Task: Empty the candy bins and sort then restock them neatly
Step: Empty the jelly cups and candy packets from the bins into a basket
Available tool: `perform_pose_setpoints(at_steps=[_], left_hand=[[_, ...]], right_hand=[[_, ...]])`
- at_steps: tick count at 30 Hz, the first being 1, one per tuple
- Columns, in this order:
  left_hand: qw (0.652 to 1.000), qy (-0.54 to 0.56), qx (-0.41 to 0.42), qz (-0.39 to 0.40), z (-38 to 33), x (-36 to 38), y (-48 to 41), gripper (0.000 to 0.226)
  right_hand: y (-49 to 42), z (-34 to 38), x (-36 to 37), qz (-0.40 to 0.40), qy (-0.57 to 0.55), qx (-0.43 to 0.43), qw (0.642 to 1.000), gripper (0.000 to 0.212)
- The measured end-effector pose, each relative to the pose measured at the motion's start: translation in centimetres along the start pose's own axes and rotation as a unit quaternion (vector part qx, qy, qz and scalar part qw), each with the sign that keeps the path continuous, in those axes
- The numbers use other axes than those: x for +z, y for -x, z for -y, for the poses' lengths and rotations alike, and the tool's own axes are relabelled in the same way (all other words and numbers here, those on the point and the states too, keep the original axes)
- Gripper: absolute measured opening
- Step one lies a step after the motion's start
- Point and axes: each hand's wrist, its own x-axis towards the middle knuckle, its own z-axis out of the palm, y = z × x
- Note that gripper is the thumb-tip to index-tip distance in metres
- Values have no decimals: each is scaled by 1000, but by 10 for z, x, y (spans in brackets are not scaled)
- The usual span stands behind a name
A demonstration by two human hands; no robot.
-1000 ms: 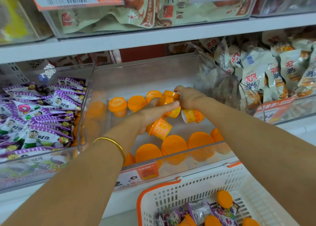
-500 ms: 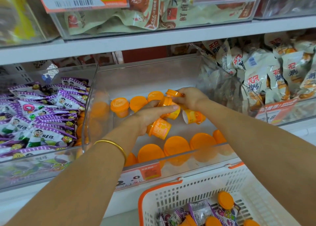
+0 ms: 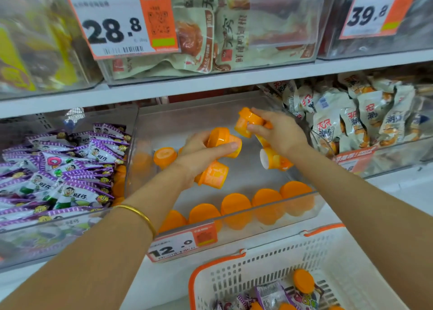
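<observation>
Both hands are inside a clear plastic bin [image 3: 234, 112] on the middle shelf. My left hand [image 3: 199, 155] grips orange jelly cups [image 3: 222, 139], with another cup [image 3: 214, 173] below the palm. My right hand [image 3: 278, 131] holds an orange cup [image 3: 248, 122] raised near the bin's back, and more cups [image 3: 274, 160] hang under it. A row of orange cups [image 3: 234, 204] stands lid-up along the bin's front wall. One cup [image 3: 165, 156] stands at the back left.
Purple candy packets [image 3: 58, 169] fill the bin on the left, pale snack packs [image 3: 351, 119] the bin on the right. A white basket with an orange rim [image 3: 257, 274] below holds mixed candies. An upper shelf with price tags [image 3: 121, 21] hangs above.
Both hands have lifted their orange cups up off the bin floor, the right hand higher and toward the back. The camera has moved closer and tilted up.
</observation>
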Motion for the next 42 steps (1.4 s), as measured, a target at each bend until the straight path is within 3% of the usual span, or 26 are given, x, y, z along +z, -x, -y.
perform_pose_setpoints(at_steps=[3, 7, 11, 14, 18, 23, 27, 30, 37, 42], left_hand=[[992, -84, 97, -5, -25, 0, 23, 60], [979, -105, 171, 18, -56, 13, 78, 51], [965, -138, 203, 92, -51, 40, 131, 61], [959, -183, 172, 130, -17, 69, 150, 73], [950, -229, 52, 206, 62, 110, 161, 80], [904, -338, -35, 258, 166, 152, 169, 83], [880, -380, -69, 275, 217, 171, 167, 88], [889, -374, -89, 250, 241, 181, 164, 90], [911, -319, -115, 234, 251, 192, 156, 84], [947, -249, -73, 188, 215, 171, 151, 64]], right_hand=[[42, 14, -33, -83, 1, -33, 996, 54], [113, 28, -77, -130, 27, -67, 989, 55], [188, 17, -100, -91, -19, -49, 994, 51], [224, -11, -89, -7, -71, 21, 997, 40], [260, -71, -24, 125, -105, 176, 971, 27], [313, -127, 79, 206, -51, 303, 929, 51], [341, -146, 128, 187, -8, 349, 918, 56], [353, -154, 150, 190, -5, 375, 907, 57], [338, -157, 148, 215, -114, 445, 862, 54], [315, -135, 129, 155, -159, 470, 854, 50]])
